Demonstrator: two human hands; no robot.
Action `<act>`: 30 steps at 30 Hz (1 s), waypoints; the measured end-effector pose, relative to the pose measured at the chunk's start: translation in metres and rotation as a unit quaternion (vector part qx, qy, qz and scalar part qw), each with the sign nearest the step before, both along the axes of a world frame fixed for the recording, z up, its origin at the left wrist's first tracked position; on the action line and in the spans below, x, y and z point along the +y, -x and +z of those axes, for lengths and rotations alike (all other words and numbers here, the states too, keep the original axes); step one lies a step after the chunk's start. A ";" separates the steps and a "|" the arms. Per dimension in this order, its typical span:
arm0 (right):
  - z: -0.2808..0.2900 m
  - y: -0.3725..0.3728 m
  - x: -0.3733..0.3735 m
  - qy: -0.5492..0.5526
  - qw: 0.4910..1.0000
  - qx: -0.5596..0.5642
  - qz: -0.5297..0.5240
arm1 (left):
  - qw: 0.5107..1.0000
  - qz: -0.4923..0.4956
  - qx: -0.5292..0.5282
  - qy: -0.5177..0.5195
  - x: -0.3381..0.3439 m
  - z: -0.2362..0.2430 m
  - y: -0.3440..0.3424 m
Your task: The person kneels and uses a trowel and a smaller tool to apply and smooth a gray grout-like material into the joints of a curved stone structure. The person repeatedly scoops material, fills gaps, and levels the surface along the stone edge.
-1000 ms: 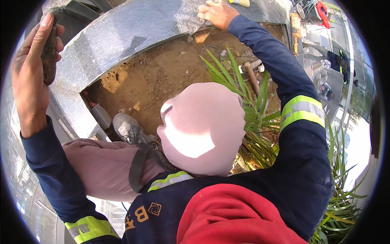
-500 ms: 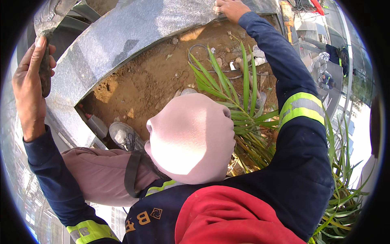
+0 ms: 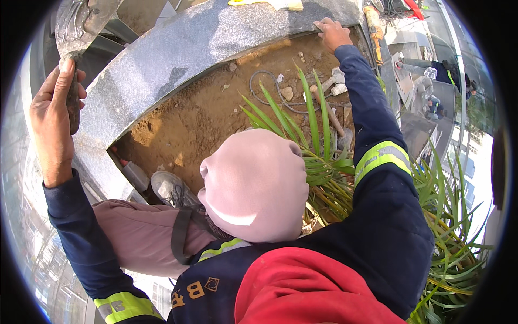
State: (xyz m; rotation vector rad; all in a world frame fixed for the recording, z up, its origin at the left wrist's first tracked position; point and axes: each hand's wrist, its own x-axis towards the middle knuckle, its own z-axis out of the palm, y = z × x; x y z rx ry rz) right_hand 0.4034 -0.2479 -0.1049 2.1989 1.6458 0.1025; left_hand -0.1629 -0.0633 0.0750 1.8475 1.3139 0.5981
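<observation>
My left hand (image 3: 53, 121), at the far left, is closed round the dark handle of a trowel (image 3: 75, 32). Its broad blade points up and is smeared with wet grey mortar. At the top right, my right hand (image 3: 334, 35) touches the inner edge of a curved grey stone slab (image 3: 194, 40), fingers bent but apart, with nothing seen in them. A brush (image 3: 270, 4) with a yellow handle and pale bristles lies on the slab, left of that hand and partly cut off by the picture's top.
The slab borders bare soil (image 3: 199, 102) holding stones, a loose cable (image 3: 253, 86) and a wooden-handled tool (image 3: 334, 120). Palm leaves (image 3: 318, 156) rise beside my right arm. An orange power tool (image 3: 373, 35) lies beyond the slab's right end. Another person (image 3: 450, 73) is at the far right.
My right hand has moved right along the slab's edge. The brush has come into view. The trowel, still in my left hand, shows more of its blade as the view shifts slightly.
</observation>
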 end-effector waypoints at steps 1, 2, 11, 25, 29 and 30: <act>-0.013 -0.007 -0.018 -0.079 0.994 0.080 -0.016 | 1.000 -0.006 -0.002 -0.002 0.000 0.003 -0.003; -0.028 -0.016 -0.036 -0.144 0.965 0.213 -0.045 | 1.000 -0.005 -0.023 0.009 0.000 0.000 -0.008; -0.147 0.127 -0.075 -0.434 0.470 0.659 -0.394 | 0.994 0.017 -0.090 0.053 -0.001 -0.003 -0.006; -0.163 0.190 -0.021 -0.438 0.387 0.691 -0.425 | 0.989 0.072 -0.120 0.039 0.000 0.007 0.029; -0.181 0.212 -0.016 -0.457 0.464 0.648 -0.395 | 0.991 0.079 -0.096 0.042 -0.004 0.006 0.037; -0.184 0.223 -0.015 -0.450 0.476 0.641 -0.400 | 0.991 0.082 -0.096 0.041 -0.004 0.007 0.039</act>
